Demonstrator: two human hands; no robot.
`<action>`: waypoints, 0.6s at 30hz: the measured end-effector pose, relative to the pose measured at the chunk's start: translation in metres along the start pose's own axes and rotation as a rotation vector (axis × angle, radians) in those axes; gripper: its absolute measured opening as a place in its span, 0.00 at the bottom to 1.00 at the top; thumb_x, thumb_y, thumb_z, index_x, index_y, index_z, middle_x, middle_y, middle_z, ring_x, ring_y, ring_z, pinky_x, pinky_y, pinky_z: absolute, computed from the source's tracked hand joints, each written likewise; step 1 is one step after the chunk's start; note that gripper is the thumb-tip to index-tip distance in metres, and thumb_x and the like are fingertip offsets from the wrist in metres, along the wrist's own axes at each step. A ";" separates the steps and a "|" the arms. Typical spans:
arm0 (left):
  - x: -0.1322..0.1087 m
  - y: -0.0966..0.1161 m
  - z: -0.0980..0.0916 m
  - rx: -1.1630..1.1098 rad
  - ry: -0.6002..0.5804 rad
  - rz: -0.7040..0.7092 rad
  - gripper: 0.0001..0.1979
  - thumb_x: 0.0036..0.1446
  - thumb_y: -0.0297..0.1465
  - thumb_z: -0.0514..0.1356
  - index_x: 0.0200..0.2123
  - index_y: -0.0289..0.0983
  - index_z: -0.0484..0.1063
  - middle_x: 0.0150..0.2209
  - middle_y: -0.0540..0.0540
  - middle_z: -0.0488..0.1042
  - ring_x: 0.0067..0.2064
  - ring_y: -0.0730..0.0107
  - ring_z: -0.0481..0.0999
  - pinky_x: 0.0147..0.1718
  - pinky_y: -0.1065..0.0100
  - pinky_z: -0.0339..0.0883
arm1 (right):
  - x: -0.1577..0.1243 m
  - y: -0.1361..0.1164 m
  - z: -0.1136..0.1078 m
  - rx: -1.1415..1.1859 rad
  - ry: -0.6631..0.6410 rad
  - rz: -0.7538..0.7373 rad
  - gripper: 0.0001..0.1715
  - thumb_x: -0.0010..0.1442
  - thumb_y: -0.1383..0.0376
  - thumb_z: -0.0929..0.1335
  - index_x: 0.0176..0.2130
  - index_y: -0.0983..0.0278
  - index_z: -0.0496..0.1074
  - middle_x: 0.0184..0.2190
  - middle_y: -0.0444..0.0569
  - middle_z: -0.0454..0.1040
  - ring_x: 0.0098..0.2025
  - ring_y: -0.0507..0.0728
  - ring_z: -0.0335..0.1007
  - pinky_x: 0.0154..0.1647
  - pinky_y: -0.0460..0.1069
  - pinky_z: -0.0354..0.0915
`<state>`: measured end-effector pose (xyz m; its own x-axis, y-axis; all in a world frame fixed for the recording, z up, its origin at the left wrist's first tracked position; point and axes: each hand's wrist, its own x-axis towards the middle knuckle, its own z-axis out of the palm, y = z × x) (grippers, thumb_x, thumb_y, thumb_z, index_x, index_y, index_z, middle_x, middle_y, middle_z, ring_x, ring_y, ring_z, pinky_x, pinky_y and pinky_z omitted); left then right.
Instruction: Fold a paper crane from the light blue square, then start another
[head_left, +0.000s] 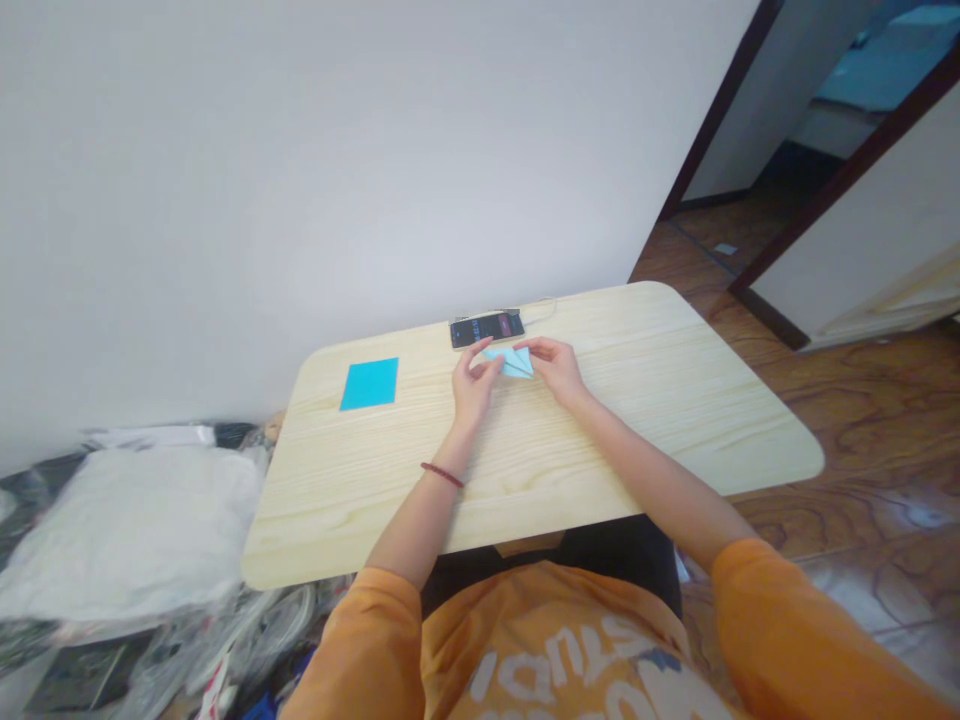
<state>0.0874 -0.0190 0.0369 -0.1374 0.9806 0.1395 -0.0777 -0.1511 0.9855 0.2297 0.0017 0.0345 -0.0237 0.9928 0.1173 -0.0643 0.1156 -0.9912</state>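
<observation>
Between my two hands is a small folded piece of light blue paper [516, 362], with crease lines and a pointed shape, held just over the tabletop. My left hand [474, 380] pinches its left side between thumb and fingers. At its right edge, my right hand [553, 368] grips the paper with thumb and fingertips; part of that grip is hidden. Off to the left, a square of brighter blue paper [370, 384] lies flat on the wooden table [585, 470].
Behind my hands, a phone [487, 328] with a lit screen lies near the wall, a white cable [541, 313] at its right end. Bags and a white bundle [135, 530] are piled left of the table. A doorway opens at the far right.
</observation>
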 end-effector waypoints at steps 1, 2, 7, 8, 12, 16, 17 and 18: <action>0.001 -0.001 -0.001 -0.014 0.000 -0.033 0.18 0.46 0.36 0.65 0.42 0.37 0.72 0.46 0.42 0.75 0.37 0.69 0.77 0.39 0.66 0.70 | 0.000 -0.001 0.000 0.002 -0.025 0.007 0.14 0.44 0.59 0.71 0.32 0.64 0.75 0.32 0.50 0.78 0.36 0.57 0.74 0.41 0.53 0.68; 0.003 -0.001 -0.002 -0.033 -0.008 -0.072 0.18 0.45 0.37 0.65 0.40 0.36 0.73 0.42 0.42 0.77 0.36 0.69 0.76 0.39 0.66 0.70 | -0.001 -0.002 0.000 -0.003 -0.049 0.008 0.14 0.45 0.59 0.71 0.32 0.64 0.75 0.31 0.50 0.78 0.35 0.57 0.74 0.41 0.53 0.68; 0.007 -0.003 -0.006 -0.186 -0.079 -0.266 0.21 0.37 0.36 0.70 0.37 0.34 0.74 0.28 0.49 0.76 0.32 0.72 0.76 0.40 0.66 0.69 | -0.001 -0.006 -0.002 -0.139 -0.057 -0.105 0.11 0.46 0.62 0.70 0.33 0.63 0.76 0.32 0.49 0.78 0.35 0.56 0.73 0.43 0.53 0.68; 0.008 -0.002 -0.007 -0.213 -0.093 -0.290 0.22 0.36 0.35 0.70 0.37 0.35 0.74 0.27 0.49 0.76 0.32 0.72 0.76 0.40 0.66 0.69 | -0.001 -0.007 -0.003 -0.158 -0.043 -0.126 0.11 0.46 0.63 0.70 0.33 0.64 0.76 0.32 0.48 0.78 0.35 0.56 0.73 0.43 0.52 0.67; 0.009 0.001 -0.010 -0.223 -0.135 -0.333 0.19 0.35 0.34 0.71 0.34 0.34 0.76 0.25 0.50 0.76 0.30 0.75 0.75 0.40 0.67 0.68 | -0.002 -0.009 -0.006 -0.244 -0.010 -0.191 0.08 0.47 0.67 0.69 0.31 0.64 0.76 0.30 0.48 0.77 0.34 0.55 0.72 0.41 0.51 0.67; 0.010 0.004 -0.013 -0.150 -0.169 -0.368 0.17 0.34 0.34 0.72 0.31 0.34 0.77 0.26 0.48 0.77 0.29 0.75 0.74 0.36 0.69 0.67 | -0.004 -0.012 -0.009 -0.423 0.020 -0.387 0.06 0.48 0.71 0.68 0.29 0.63 0.76 0.29 0.47 0.76 0.35 0.56 0.71 0.40 0.51 0.66; 0.010 0.004 -0.014 -0.137 -0.171 -0.376 0.17 0.34 0.34 0.72 0.31 0.34 0.77 0.27 0.48 0.77 0.29 0.75 0.73 0.35 0.70 0.66 | -0.004 -0.012 -0.009 -0.456 0.015 -0.447 0.07 0.48 0.72 0.68 0.28 0.62 0.76 0.29 0.46 0.76 0.35 0.56 0.71 0.40 0.52 0.66; 0.010 0.004 -0.014 -0.131 -0.171 -0.382 0.17 0.34 0.34 0.72 0.31 0.34 0.78 0.26 0.48 0.77 0.29 0.75 0.73 0.34 0.70 0.65 | -0.004 -0.012 -0.010 -0.486 0.013 -0.498 0.08 0.48 0.72 0.68 0.28 0.61 0.76 0.29 0.46 0.76 0.35 0.56 0.71 0.40 0.52 0.65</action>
<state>0.0720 -0.0110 0.0406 0.0901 0.9740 -0.2078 -0.2178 0.2229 0.9502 0.2405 -0.0036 0.0457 -0.0954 0.8177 0.5676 0.3898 0.5554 -0.7346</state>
